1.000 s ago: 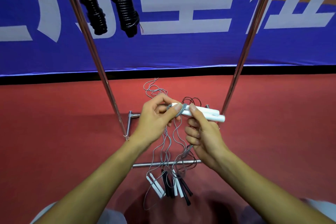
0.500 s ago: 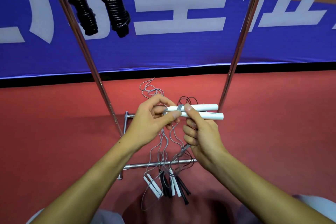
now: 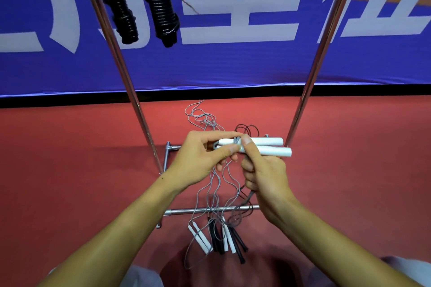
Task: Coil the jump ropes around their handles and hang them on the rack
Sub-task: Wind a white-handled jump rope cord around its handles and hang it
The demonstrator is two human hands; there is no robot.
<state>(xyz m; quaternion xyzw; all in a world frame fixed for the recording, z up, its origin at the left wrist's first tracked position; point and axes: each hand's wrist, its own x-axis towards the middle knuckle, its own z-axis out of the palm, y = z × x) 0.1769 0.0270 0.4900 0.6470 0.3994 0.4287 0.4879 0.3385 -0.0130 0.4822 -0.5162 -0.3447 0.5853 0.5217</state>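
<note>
1. The right hand [image 3: 265,175] holds two white handles [image 3: 268,147] side by side. Its thumb presses on top of them and its fingers curl under them.
2. The handles stick out to the right of that grip, lying flat, one just above the other.
3. The left hand [image 3: 200,158] pinches the grey rope [image 3: 218,177] at the left end of the handles, right beside the right thumb. Its thumb and first finger are closed on the rope.
4. From the two grips the grey rope hangs down in wavy loops to the red floor [image 3: 70,170].
5. Under the hands, more jump ropes [image 3: 219,237] lie on the floor, with white and black handles bunched together, beside the low bar of the metal rack [image 3: 140,114].
6. Up and to the left of the hands, two black coiled ropes [image 3: 161,7] hang from the rack.
7. Behind the rack is a blue banner [image 3: 233,63].
</note>
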